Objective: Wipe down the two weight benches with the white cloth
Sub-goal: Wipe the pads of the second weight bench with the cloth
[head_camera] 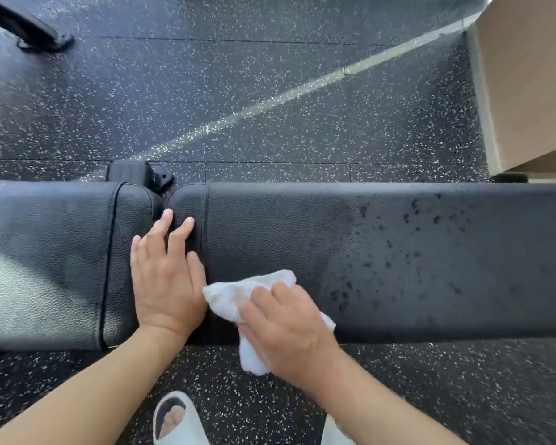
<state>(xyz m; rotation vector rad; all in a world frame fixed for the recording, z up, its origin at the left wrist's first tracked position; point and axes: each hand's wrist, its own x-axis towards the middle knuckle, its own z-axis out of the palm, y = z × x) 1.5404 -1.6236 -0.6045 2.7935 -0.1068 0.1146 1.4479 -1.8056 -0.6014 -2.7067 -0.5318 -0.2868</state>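
The right hand (283,326) grips the bunched cloth (238,293) and presses it on the long pad (398,252), probably to drag it toward the droplets (430,239) at the right. The left hand (166,277) lies flat, fingers straight, across the gap to the seat pad (55,252), apparently bracing the counter.

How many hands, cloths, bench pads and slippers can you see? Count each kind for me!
Hands: 2, left hand and right hand
White cloth: 1
Black bench pads: 2, short pad and long pad
White slippers: 2, left slipper, right slipper
Total: 7
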